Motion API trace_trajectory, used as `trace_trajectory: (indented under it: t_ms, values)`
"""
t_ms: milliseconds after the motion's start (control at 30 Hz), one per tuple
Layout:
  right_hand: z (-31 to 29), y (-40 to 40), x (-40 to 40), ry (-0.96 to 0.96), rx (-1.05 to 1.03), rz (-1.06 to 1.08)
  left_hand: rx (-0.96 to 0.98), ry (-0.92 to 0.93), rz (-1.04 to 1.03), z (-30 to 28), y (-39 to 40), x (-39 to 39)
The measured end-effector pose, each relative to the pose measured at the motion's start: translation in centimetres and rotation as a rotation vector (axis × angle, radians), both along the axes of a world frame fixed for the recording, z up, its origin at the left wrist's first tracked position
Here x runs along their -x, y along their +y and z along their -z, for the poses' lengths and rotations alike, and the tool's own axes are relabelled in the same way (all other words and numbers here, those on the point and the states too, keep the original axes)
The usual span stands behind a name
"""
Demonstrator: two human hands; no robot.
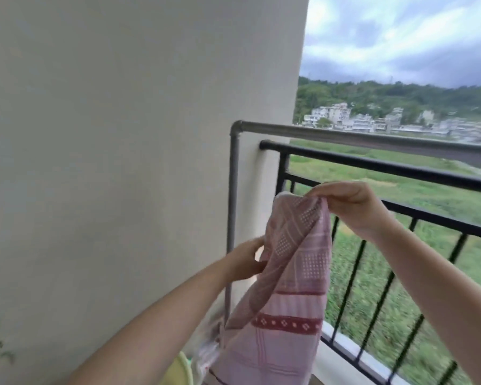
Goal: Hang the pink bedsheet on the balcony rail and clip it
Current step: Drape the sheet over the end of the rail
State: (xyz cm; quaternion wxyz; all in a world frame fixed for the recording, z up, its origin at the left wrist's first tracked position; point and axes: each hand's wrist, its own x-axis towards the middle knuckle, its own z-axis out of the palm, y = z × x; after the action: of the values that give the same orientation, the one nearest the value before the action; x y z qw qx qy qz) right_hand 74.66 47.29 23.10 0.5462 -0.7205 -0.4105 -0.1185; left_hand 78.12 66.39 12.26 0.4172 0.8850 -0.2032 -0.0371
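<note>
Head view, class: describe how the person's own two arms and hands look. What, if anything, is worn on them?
Both forearms are bare as far as the frame shows, with no sleeve in sight. The left hand and right hand wear no gloves. No ring, watch or bracelet shows on the visible parts. The far side of each wrist is hidden from view.

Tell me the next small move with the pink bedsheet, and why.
Probably lift the top edge up and over the grey rail. The right hand pinches the pink bedsheet at its top, below both the grey rail and the black railing, while the left hand grips its side edge lower down. The sheet hangs bunched on the person's side, on neither bar, so nothing can be clipped yet.
</note>
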Motion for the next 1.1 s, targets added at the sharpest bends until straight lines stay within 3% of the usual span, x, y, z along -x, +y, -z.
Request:
trace_trajectory:
  t_ms: [100,167,233,300,367,433,500,633,700,767,833,933,1000,1067,1100]
  values:
    - [0.6,-3.4,0.5,0.034,-0.018,0.090,0.138,-0.022,-0.099,1.0,-3.7,-0.8]
    - [0.6,-6.0,0.8,0.041,0.048,0.294,0.272,-0.095,-0.232,0.4,-3.8,-2.5]
    - [0.8,-8.1,1.2,0.121,0.289,0.476,0.252,-0.252,-0.316,-1.8,-2.9,-3.4]
    - [0.6,-8.7,1.7,0.287,0.644,0.466,0.186,-0.460,-0.302,-4.6,-2.1,-3.3]
    - [0.6,-8.0,1.6,0.390,0.763,0.432,0.169,-0.667,-0.240,-7.3,-2.0,-2.5]
    - [0.7,-6.7,0.7,0.326,0.596,0.480,0.128,-0.857,-0.175,-9.8,-1.9,-1.4]
    - [0.7,-4.7,-0.3,0.347,0.426,0.401,0.116,-0.943,-0.150,-11.9,-1.6,-0.3]
    - [0.5,-0.9,-1.1,0.328,0.393,0.254,0.018,-1.073,-0.176,-15.6,-0.4,1.6]
    - [-0.2,0.1,-0.9,0.334,0.255,0.237,-0.034,-1.083,-0.210,-16.7,0.5,2.2]
    - [-0.8,0.5,-1.0,0.473,0.114,0.109,-0.117,-1.069,-0.233,-17.2,1.3,2.6]
    - [-1.3,0.9,-0.5,0.555,0.201,-0.002,-0.225,-1.053,-0.242,-17.5,1.4,2.9]
    - [-2.4,0.8,0.2,0.499,0.304,0.166,-0.283,-0.903,-0.266,-18.1,1.1,3.8]
    - [-3.9,0.0,0.1,0.378,0.264,0.400,-0.239,-0.546,-0.199,-17.9,1.4,4.4]
    - [-5.6,-0.7,0.7,0.167,0.288,0.560,-0.205,-0.057,0.028,-16.8,1.5,4.8]
    - [-6.3,-0.9,1.0,0.054,0.320,0.605,-0.225,0.099,0.142,-15.9,1.3,5.0]
